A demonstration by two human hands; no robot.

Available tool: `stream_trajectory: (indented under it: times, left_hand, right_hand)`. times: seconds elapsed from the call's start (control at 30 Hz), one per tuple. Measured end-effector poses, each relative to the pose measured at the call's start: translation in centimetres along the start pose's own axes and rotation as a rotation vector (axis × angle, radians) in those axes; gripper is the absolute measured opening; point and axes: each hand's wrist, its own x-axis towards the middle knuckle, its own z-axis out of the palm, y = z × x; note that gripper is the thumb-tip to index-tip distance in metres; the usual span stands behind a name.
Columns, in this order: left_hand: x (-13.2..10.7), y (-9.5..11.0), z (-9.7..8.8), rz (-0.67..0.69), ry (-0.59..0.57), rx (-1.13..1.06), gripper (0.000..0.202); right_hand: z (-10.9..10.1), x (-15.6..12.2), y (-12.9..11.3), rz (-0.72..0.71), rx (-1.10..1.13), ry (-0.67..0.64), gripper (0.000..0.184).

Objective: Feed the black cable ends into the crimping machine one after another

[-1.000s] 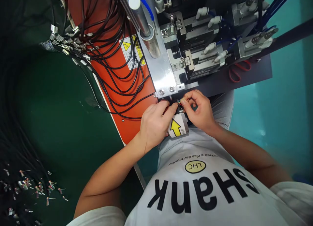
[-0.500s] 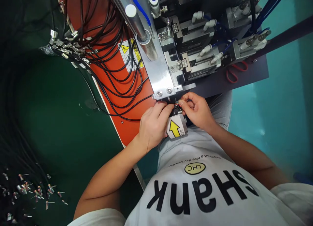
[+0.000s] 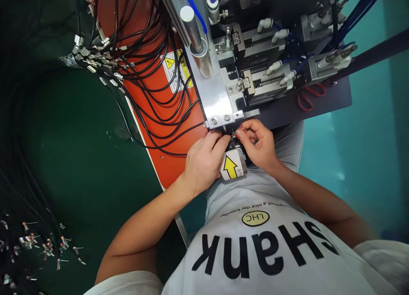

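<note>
My left hand [image 3: 204, 161] and my right hand [image 3: 259, 145] meet at the front edge of a metal machine [image 3: 220, 95]. Both pinch the end of a thin black cable with small coloured wires [image 3: 233, 136], just under the machine's silver plate. Right below the hands sits a small block with a yellow arrow label [image 3: 233, 166]. The fingers of both hands are closed on the wire end, and the wire tips are mostly hidden between them.
Many black cables with metal ends [image 3: 150, 73] loop over the orange panel [image 3: 166, 158] at the left. Loose small connectors [image 3: 41, 244] lie on the dark green surface at the lower left. Red-handled scissors [image 3: 309, 97] lie on the machine's dark base at the right.
The hands stay together at the same spot on the machine, with only slight finger movement. The view has shifted a little.
</note>
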Motion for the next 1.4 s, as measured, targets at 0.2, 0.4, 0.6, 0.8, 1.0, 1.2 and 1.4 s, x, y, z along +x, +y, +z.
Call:
stream_trajectory:
  times: [0.2, 0.4, 0.6, 0.8, 1.0, 1.2, 1.4]
  left_hand:
    - [0.1, 0.2, -0.1, -0.009, 0.013, 0.005, 0.03]
    - [0.2, 0.2, -0.2, -0.03, 0.005, -0.014, 0.031]
    - [0.1, 0.1, -0.1, -0.008, 0.011, -0.014, 0.029]
    - [0.0, 0.0, -0.1, -0.005, -0.006, -0.008, 0.031]
    - [0.0, 0.0, -0.1, -0.005, -0.013, -0.024, 0.032]
    - [0.0, 0.2, -0.2, -0.015, -0.006, -0.032, 0.031]
    - [0.0, 0.2, -0.4, -0.042, 0.007, -0.144, 0.032]
  right_hand:
    - [0.5, -0.3, 0.3, 0.071, 0.193, -0.041, 0.017]
    - [0.6, -0.3, 0.2, 0.143, 0.237, -0.065, 0.023]
    - [0.7, -0.5, 0.2, 0.14, 0.187, -0.023, 0.02]
    - [-0.4, -0.1, 0.6, 0.224, 0.174, -0.104, 0.018]
    - [-1.1, -1.1, -0.6, -0.026, -0.054, 0.045, 0.01]
    - [-0.8, -0.6, 0.0, -0.055, -0.092, -0.04, 0.008]
    - [-1.6, -0.1, 0.5, 0.129, 0.029, -0.118, 0.018]
